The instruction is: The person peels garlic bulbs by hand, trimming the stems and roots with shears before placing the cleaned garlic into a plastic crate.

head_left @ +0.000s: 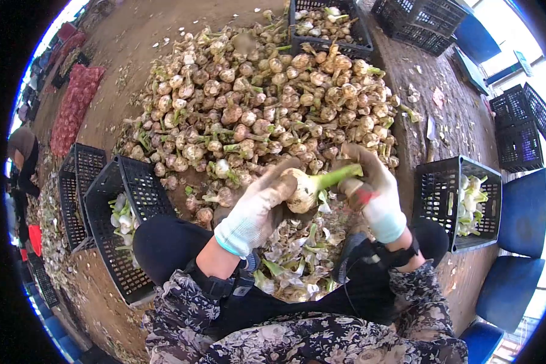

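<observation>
My left hand (258,209), in a soiled white knit glove, is closed around a garlic bulb (301,192) held above my lap. Its thick green stem (340,176) points right, toward my right hand (373,194). That gloved hand is curled beside the stem's end and partly blurred. A red patch shows at its palm; I cannot make out what it is or what those fingers hold. Between my feet lies a heap of peeled garlic skins and stem trimmings (297,258). Directly ahead spreads a large pile of untrimmed garlic bulbs (255,115).
Black crates holding pale garlic stand at my left (130,224) and right (437,188). Another crate (330,45) sits behind the pile. Stacked crates (519,130) and blue chairs (522,212) line the right. A red mesh sack (76,109) and another person (24,158) are at left.
</observation>
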